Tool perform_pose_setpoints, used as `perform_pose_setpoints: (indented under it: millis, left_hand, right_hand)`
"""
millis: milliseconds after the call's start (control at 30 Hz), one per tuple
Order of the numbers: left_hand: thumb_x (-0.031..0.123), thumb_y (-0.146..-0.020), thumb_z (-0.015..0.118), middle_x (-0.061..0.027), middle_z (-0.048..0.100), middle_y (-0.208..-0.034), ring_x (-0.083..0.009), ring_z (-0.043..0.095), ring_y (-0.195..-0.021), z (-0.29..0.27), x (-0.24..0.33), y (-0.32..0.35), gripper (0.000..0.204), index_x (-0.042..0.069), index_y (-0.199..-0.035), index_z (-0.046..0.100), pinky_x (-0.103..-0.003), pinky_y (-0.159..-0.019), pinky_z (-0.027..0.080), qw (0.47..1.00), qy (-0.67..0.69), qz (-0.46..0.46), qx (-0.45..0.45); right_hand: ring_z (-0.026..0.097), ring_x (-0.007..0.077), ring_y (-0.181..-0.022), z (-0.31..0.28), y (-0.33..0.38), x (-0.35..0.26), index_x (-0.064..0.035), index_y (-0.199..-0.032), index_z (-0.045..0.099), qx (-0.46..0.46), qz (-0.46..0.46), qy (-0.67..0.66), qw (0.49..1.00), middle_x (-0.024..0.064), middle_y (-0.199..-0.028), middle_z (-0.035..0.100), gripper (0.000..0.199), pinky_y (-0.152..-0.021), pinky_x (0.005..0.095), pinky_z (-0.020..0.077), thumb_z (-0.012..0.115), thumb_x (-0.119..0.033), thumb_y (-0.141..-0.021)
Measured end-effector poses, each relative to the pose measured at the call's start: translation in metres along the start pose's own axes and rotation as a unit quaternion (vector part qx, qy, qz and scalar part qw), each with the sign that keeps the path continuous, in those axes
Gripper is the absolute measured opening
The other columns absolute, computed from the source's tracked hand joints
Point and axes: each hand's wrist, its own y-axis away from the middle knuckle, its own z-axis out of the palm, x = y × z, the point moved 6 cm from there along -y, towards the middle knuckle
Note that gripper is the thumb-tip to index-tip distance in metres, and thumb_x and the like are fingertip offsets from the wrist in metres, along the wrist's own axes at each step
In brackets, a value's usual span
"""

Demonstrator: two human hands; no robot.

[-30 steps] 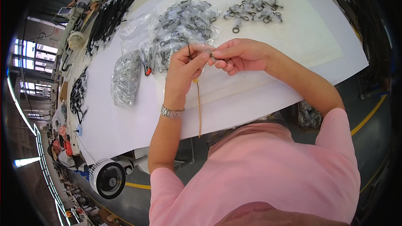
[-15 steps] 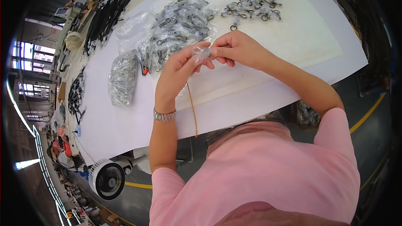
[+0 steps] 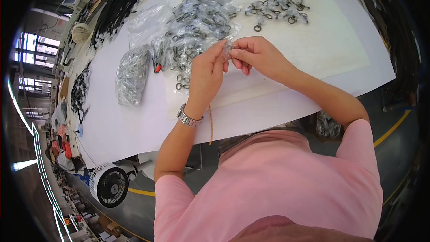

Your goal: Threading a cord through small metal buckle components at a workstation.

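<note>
Head view, as I read it from my remote seat. Both hands meet over the white table (image 3: 313,58), fingertips together: left hand (image 3: 207,74) and right hand (image 3: 255,56) jointly pinch a small clear packet (image 3: 229,47), held just above the tabletop, near the table's middle. A thin tan cord (image 3: 210,125) hangs below the left wrist, ending past the table's near edge; its upper end is hidden behind the hand, so I can't tell which hand holds it. Left wrist carries a metal watch (image 3: 188,117). Rel. to the packet: a heap of bagged metal rings (image 3: 197,22) lies just beyond and left; loose rings (image 3: 280,6) sit farther off to the right; a bag of silver parts (image 3: 131,74) lies well left; a few stray rings (image 3: 182,83) rest just left of the left hand. A white fan (image 3: 109,185) stands on the floor, below the table's near-left edge.
</note>
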Motion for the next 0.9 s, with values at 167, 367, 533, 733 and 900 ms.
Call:
perform_pose_setpoints:
  millis: [167, 367, 533, 733, 900]
  left_hand:
    - [0.015, -0.106, 0.056, 0.0017, 0.06, -0.071, -0.003, 0.046, -0.057, -0.006, -0.013, -0.008, 0.026, 0.0, -0.123, 0.07, -0.019, -0.052, 0.035, 0.986, 0.114, -0.119, -0.038]
    - [0.019, -0.106, 0.059, 0.004, 0.057, -0.07, -0.0015, 0.041, -0.053, -0.023, -0.027, -0.011, 0.025, 0.0, -0.114, 0.073, -0.019, -0.049, 0.03, 0.962, 0.223, -0.156, 0.019]
    - [0.02, -0.105, 0.06, 0.0047, 0.056, -0.069, -0.0014, 0.041, -0.053, -0.022, -0.032, -0.01, 0.024, 0.001, -0.109, 0.074, -0.018, -0.048, 0.03, 0.956, 0.243, -0.162, 0.022]
    - [0.02, -0.105, 0.061, 0.0049, 0.058, -0.068, -0.0009, 0.042, -0.053, -0.014, -0.03, -0.01, 0.023, 0.002, -0.107, 0.074, -0.018, -0.048, 0.03, 0.962, 0.23, -0.145, 0.017]
    - [0.019, -0.103, 0.063, 0.0047, 0.06, -0.071, 0.0, 0.041, -0.054, -0.018, -0.037, -0.007, 0.022, 0.001, -0.108, 0.074, -0.019, -0.047, 0.029, 0.965, 0.222, -0.137, 0.031]
  right_hand:
    - [0.063, 0.0097, -0.071, -0.024, -0.006, 0.006, -0.0002, -0.106, 0.066, 0.046, 0.045, -0.3, 0.952, 0.0027, -0.091, 0.07, 0.022, -0.071, 0.0239, 0.055, 0.061, -0.021, -0.105]
    - [0.061, 0.0072, -0.076, -0.067, -0.015, -0.009, -0.0025, -0.119, 0.066, 0.151, 0.009, -0.116, 0.982, 0.002, -0.103, 0.073, 0.029, -0.072, 0.0244, 0.0536, 0.066, -0.026, -0.102]
    - [0.064, 0.0173, -0.076, -0.046, -0.051, -0.01, -0.0044, -0.108, 0.072, 0.132, -0.118, 0.503, 0.846, 0.0036, -0.09, 0.074, 0.031, -0.072, 0.034, 0.0527, 0.071, -0.032, -0.095]
    - [0.067, 0.0281, -0.082, -0.054, -0.093, 0.002, -0.0057, -0.093, 0.071, 0.117, -0.053, 0.478, 0.869, 0.0097, -0.085, 0.071, 0.029, -0.075, 0.0405, 0.0526, 0.071, -0.034, -0.091]
    - [0.065, 0.0176, -0.074, -0.047, -0.07, -0.016, -0.0041, -0.093, 0.07, 0.098, -0.066, 0.383, 0.916, 0.005, -0.085, 0.072, 0.02, -0.067, 0.0328, 0.051, 0.07, -0.024, -0.095]
